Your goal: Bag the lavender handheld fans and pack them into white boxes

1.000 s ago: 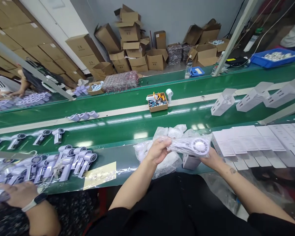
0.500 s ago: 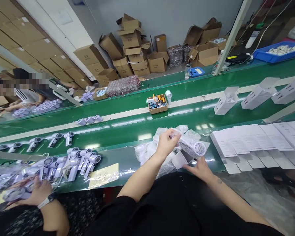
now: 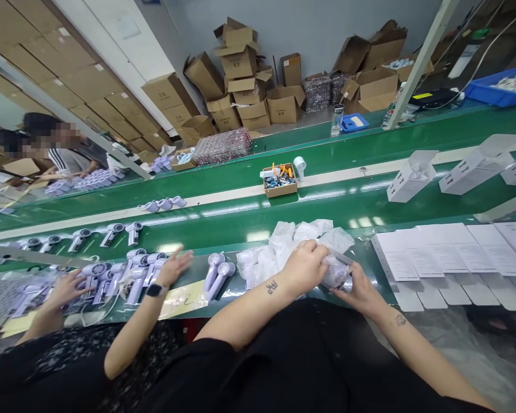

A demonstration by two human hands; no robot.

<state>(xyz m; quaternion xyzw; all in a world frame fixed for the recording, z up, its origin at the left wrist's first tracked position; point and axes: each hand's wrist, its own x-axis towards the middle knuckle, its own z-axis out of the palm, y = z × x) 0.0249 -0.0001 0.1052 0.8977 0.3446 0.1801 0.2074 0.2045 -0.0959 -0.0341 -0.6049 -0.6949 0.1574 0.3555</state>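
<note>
A handheld fan in a clear plastic bag point(image 3: 336, 274) is between my hands, close to my body. My left hand point(image 3: 307, 265) grips the bagged fan from the left, fingers bent over it. On the other side, my right hand point(image 3: 358, 291) is wrapped round a small white box point(image 3: 340, 258), mostly hidden behind the fan and fingers. How far the fan sits inside the box cannot be made out. Beyond my left hand is a heap of bagged fans point(image 3: 284, 244). Two unbagged lilac handheld fans point(image 3: 222, 278) lie left of the heap.
Overlapping white boxes point(image 3: 430, 252) lie at right; upright open boxes point(image 3: 410, 178) stand on the green belt point(image 3: 223, 221). A carton of small parts point(image 3: 280, 182) sits ahead. At left, a co-worker's hands point(image 3: 174, 268) are over a pile of lilac fans point(image 3: 112, 281).
My left hand has brought the bagged fan down to the white box, which my right hand has raised. Two lilac fans now lie left of the heap, and the co-worker's arm has reached forward.
</note>
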